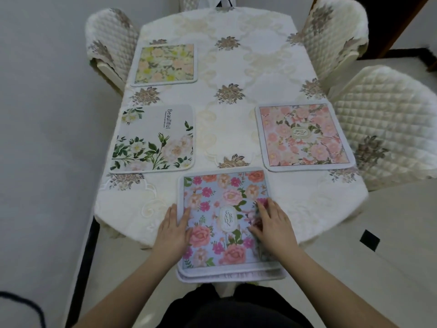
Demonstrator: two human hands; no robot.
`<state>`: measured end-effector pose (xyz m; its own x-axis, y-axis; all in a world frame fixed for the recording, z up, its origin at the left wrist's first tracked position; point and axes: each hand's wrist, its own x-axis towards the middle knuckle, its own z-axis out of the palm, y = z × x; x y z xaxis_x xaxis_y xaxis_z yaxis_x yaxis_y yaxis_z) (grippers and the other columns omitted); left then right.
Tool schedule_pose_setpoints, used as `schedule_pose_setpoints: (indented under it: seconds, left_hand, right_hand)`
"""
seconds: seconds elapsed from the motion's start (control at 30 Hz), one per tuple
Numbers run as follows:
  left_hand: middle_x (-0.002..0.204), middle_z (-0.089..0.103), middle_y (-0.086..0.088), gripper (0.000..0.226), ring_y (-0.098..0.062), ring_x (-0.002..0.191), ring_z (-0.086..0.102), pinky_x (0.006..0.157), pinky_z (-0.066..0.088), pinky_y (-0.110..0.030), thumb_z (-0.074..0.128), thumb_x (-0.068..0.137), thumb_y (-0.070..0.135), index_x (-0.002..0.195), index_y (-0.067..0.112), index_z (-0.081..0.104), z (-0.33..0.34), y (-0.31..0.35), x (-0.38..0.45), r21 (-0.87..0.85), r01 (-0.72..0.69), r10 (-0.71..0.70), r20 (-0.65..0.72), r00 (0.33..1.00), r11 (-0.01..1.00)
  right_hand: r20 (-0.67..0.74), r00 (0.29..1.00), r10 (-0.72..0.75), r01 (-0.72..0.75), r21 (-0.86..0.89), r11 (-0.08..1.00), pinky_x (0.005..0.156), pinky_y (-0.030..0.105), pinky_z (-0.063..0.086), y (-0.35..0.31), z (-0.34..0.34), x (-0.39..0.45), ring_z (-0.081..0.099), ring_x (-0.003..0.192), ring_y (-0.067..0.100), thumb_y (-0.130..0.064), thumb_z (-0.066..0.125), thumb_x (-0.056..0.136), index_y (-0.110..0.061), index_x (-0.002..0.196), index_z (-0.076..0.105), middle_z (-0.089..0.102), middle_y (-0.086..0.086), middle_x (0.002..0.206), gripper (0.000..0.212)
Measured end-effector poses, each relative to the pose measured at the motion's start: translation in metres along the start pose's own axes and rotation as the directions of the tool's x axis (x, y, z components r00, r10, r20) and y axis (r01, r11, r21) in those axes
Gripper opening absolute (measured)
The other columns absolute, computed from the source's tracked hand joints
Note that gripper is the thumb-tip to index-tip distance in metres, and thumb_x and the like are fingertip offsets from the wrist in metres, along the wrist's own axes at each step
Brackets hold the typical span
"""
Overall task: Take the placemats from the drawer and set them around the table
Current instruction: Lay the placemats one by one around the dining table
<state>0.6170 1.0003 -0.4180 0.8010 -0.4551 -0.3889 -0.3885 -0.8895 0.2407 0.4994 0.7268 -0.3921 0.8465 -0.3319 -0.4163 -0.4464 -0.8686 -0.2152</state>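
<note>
A blue placemat with pink roses (220, 209) lies at the near end of the table (236, 67), overhanging its front edge, with another mat's edges showing beneath it. My left hand (173, 229) rests flat on its left edge, fingers straight. My right hand (272, 223) presses on its right part with the fingers slightly bent. Three other mats lie flat: a yellow-peach floral mat (165, 63) at far left, a white "Beautiful" mat (153, 138) at mid left, and a pink floral mat (303, 136) at mid right.
A cream embroidered cloth covers the table. Quilted chairs stand at far left (111, 43), far right (335, 34) and right (387, 121). A wall runs close along the left side. A dark cable (26, 304) lies on the floor at lower left.
</note>
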Motion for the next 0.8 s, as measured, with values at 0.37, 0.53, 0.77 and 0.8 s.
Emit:
schedule_pose_setpoints:
  seconds: [0.37,0.53,0.77,0.8]
  left_hand:
    - [0.161,0.014,-0.025,0.059,-0.039,0.149,0.016,0.120,0.018,-0.044,0.045,0.103,0.021,0.157,0.017,0.022,0.000,0.029,-0.008,-0.115,0.147,-0.156,-0.079,0.985,0.982]
    - [0.163,0.012,-0.021,0.061,-0.036,0.150,0.015,0.121,0.017,-0.042,0.048,0.100,0.018,0.156,0.019,0.023,0.000,0.031,-0.010,-0.184,0.143,-0.163,-0.097,0.982,0.972]
    - [0.165,0.014,-0.003,0.053,-0.017,0.148,0.021,0.116,0.024,-0.032,0.050,0.101,0.020,0.151,0.024,0.034,-0.004,0.026,-0.021,-0.479,0.004,-0.111,-0.194,0.975,0.878]
    - [0.163,0.019,-0.001,0.051,-0.011,0.146,0.022,0.115,0.022,-0.028,0.051,0.101,0.018,0.150,0.022,0.036,-0.007,0.028,-0.025,-0.536,-0.024,-0.119,-0.231,0.966,0.844]
  right_hand:
    - [0.019,0.999,0.029,-0.032,0.155,0.987,0.123,0.042,0.008,0.012,0.001,-0.006,0.002,0.152,0.033,-0.062,0.047,0.093,-0.019,0.158,-0.004,-0.007,0.019,0.164,0.093]
    - [0.008,0.998,0.059,-0.060,0.198,0.978,0.123,0.043,0.007,0.008,0.001,-0.002,0.001,0.152,0.032,-0.058,0.052,0.093,-0.017,0.158,-0.001,-0.004,0.018,0.164,0.093]
    - [-0.126,0.987,0.099,-0.049,0.345,0.937,0.119,0.044,0.022,0.010,0.004,-0.004,0.028,0.145,0.030,-0.054,0.057,0.092,-0.014,0.152,0.026,0.035,0.008,0.155,0.079]
    - [-0.182,0.976,0.118,-0.026,0.444,0.896,0.115,0.046,0.033,0.011,0.002,-0.005,0.040,0.137,0.029,-0.047,0.058,0.093,-0.015,0.149,0.032,0.045,0.005,0.146,0.070]
